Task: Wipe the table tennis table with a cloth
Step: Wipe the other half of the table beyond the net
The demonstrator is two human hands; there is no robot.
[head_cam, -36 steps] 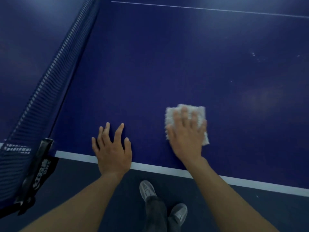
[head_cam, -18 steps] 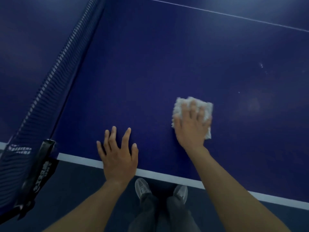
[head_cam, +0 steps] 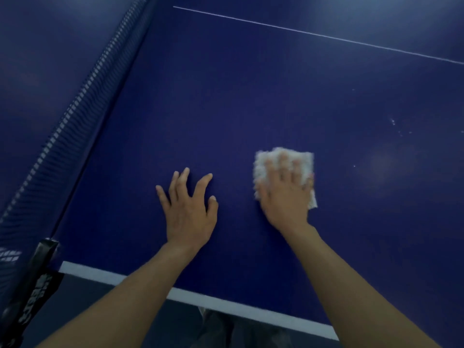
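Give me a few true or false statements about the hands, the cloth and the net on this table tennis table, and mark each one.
1. The right hand presses flat on the white cloth. True.
2. The left hand holds a second cloth. False: it rests bare on the table, fingers spread.
3. The net runs along the left of the view. True.
4. The cloth lies beyond the net. False: it lies on the same side of the net as both hands.
5. White specks mark the table to the right of the cloth. True.
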